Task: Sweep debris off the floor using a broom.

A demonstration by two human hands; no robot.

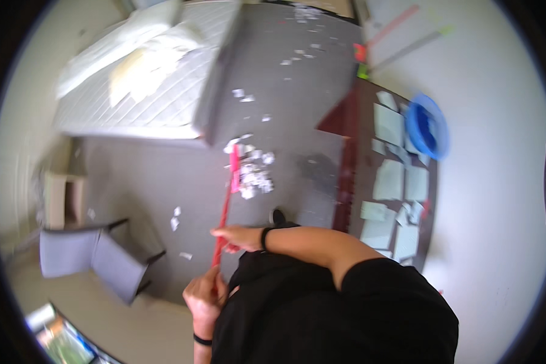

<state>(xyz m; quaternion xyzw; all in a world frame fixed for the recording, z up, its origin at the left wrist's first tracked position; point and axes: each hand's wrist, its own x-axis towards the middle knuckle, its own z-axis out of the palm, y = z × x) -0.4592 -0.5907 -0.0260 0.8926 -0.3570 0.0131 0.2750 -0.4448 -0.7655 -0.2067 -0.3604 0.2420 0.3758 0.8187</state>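
A broom with a red handle (225, 209) and a pink head (235, 170) slants away from me across the grey floor. My left hand (204, 296) is wrapped round the handle's near end, close to my body. Farther up the same handle, my right hand (239, 238) grips it. The pink head rests against the left side of a heap of crumpled white paper scraps (258, 176). Its bristles are too blurred to make out.
Loose paper bits (239, 93) trail toward the far end. A bare mattress (158, 112) stands far left, a grey chair (97, 252) near left. Along the right, a dark red desk (347, 176) carries papers and a blue basin (426, 126). Two long-handled tools (361, 53) lean on the wall.
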